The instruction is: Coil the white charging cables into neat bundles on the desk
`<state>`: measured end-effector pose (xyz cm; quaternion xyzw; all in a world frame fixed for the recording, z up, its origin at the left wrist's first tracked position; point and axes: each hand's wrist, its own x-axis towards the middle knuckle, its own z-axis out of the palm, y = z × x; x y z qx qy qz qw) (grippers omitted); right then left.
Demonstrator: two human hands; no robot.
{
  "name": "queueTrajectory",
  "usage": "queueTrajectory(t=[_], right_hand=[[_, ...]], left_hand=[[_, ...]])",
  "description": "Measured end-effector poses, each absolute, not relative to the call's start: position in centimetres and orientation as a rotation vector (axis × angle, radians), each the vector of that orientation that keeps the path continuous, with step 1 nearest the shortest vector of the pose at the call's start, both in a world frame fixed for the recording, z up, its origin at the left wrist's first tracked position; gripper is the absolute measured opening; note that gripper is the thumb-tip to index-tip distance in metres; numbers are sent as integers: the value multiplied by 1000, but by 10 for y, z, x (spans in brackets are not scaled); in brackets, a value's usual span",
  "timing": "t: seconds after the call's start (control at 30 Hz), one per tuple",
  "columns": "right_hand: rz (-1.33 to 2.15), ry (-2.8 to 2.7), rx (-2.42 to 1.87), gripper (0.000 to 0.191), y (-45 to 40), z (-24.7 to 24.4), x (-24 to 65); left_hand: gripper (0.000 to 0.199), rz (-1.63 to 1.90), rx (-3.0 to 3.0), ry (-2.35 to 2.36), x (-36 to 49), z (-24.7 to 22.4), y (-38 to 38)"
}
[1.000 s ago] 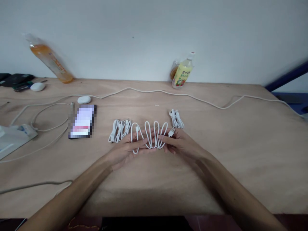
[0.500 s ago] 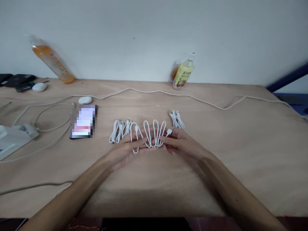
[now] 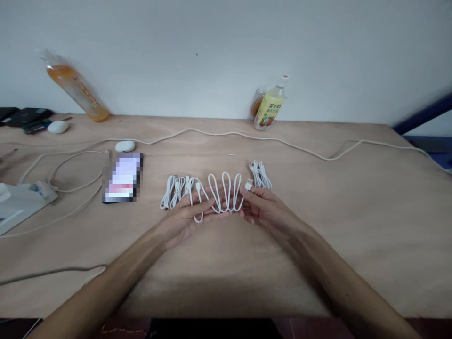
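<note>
A white USB cable point(image 3: 225, 193), folded into several upright loops, spans both hands above the table. My left hand point(image 3: 187, 212) is closed on its left part, the thumb pressing the cable and the fingers reaching beneath the loops. At the other end, my right hand point(image 3: 263, 202) pinches the cable near its USB plug point(image 3: 249, 184), which points up and away. Just behind the left hand lie several bundled white cables point(image 3: 171, 192). Another white cable bundle point(image 3: 260, 174) rests beyond the right hand.
A phone point(image 3: 123, 176) and a white earbud case point(image 3: 125, 146) lie at left. An orange drink bottle point(image 3: 76, 92) and a yellow-labelled bottle point(image 3: 270, 106) lean against the wall. One long cable point(image 3: 212, 134) crosses the wooden table point(image 3: 353, 212). A white box point(image 3: 21, 207) sits far left.
The right hand's thumb has shifted up toward the USB plug. The cable's loops have moved slightly up and left, still held between both hands.
</note>
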<state>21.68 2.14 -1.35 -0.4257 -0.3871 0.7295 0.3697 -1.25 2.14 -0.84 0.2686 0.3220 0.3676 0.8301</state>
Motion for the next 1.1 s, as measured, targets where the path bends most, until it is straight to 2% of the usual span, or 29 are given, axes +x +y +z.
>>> queueTrajectory(t=[0.4, 1.1], right_hand=[[1858, -1122, -1101, 53, 22, -10, 218], [1817, -1169, -1130, 53, 21, -9, 218]], left_hand=[[64, 766, 530, 718, -13, -6, 21], [58, 742, 563, 689, -14, -8, 24]])
